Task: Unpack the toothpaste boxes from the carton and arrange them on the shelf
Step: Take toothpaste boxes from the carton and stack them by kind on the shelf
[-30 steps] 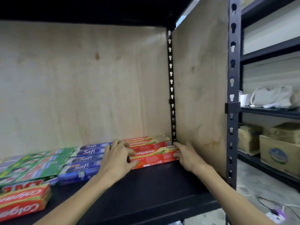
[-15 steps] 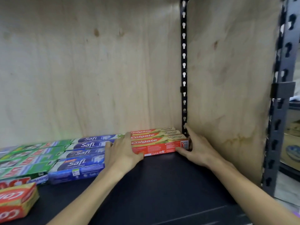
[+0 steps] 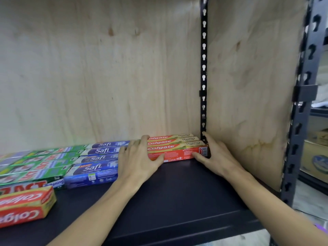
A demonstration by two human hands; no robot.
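Colgate boxes [image 3: 174, 145] against back corner

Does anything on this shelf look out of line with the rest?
Yes: the Colgate pack at the front left lies angled and upside down, apart from the neat rows at the back. The plywood side panel has a yellowish stain.

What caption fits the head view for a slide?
Both hands, left hand and right hand, press red Colgate boxes into the shelf corner.

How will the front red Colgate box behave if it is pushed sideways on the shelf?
The front Colgate box looks like stiff cardboard, so it probably slides without bending. It lies flat and long on the smooth dark shelf, so tipping or rolling seems unlikely.
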